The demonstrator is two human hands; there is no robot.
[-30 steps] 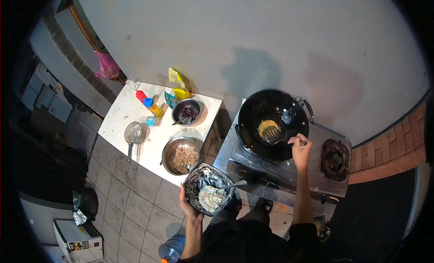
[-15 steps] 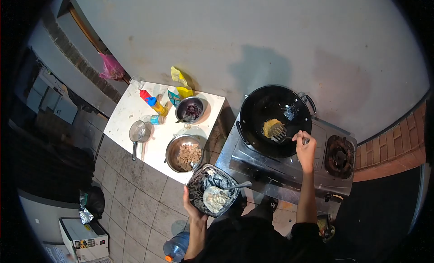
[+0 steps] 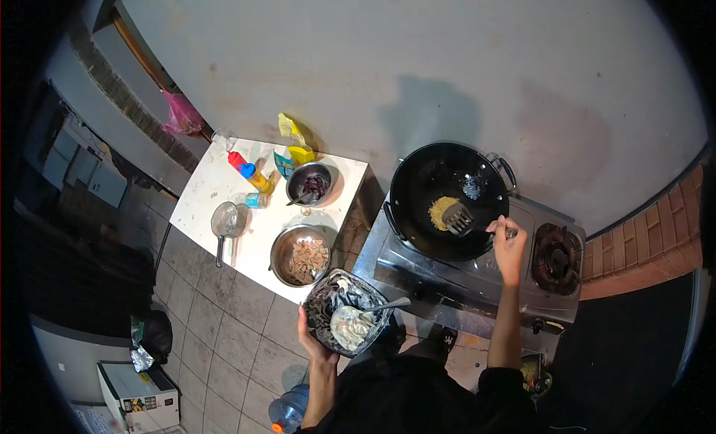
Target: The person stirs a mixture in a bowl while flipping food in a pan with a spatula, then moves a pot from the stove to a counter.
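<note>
over the wok (image 3: pixel 447 199), right hand (image 3: pixel 509 247) fingers grip spatula (image 3: pixel 466 221); left hand (image 3: pixel 312 341) cups bowl (image 3: pixel 344 322).

A pale, stained wall (image 3: pixel 418 68) is rising behind a small white table (image 3: pixel 216 188), with dim light casting shadows across it. Grey tiles are covering the floor (image 3: pixel 224 337), a red brick ledge (image 3: pixel 641 247) is running along the right, and a white box (image 3: pixel 138 397) is sitting low at left.
</note>
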